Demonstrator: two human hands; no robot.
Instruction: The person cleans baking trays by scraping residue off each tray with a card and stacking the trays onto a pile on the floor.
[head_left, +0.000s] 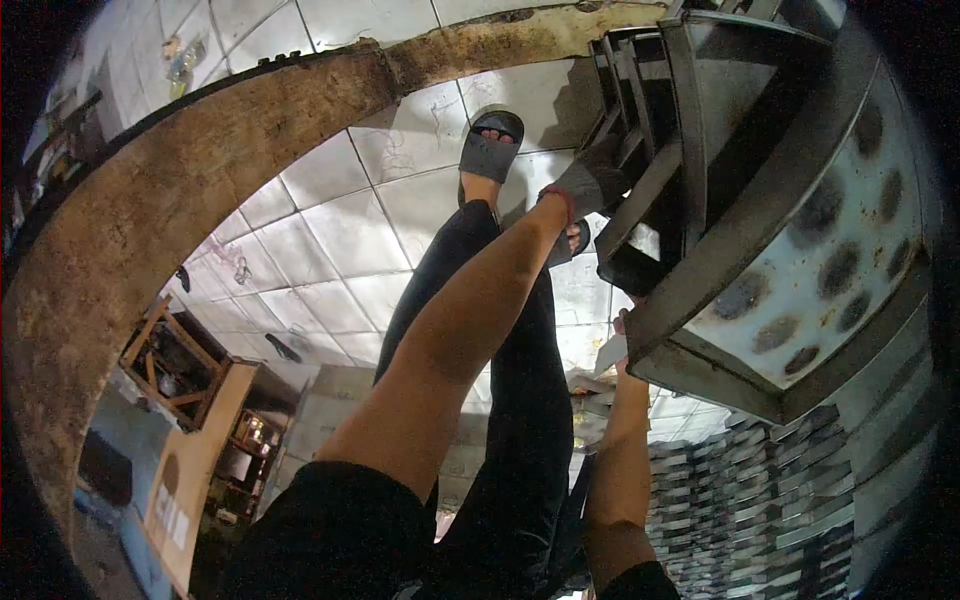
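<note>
My left hand (590,187), in a grey glove with a dark red cuff, reaches across to the dark metal slats (650,190) at the upper right. Its fingertips disappear among those slats, so their grip is hidden. Lower down, my right hand (622,322) is mostly behind the corner of a metal frame (655,335); the few fingers that show curl at its edge. A pale flat piece (610,352) shows beside this hand; what it is, I cannot tell. The frame surrounds a whitish panel (790,275) with dark round stains and rust spots.
Grey strips (750,490) are stacked in rows at the lower right. A worn brown curved edge (200,130) arcs across the left and top. My sandalled feet (490,140) stand on white floor tiles (330,230). A wooden stool (175,360) and a tabletop (195,470) lie to the left.
</note>
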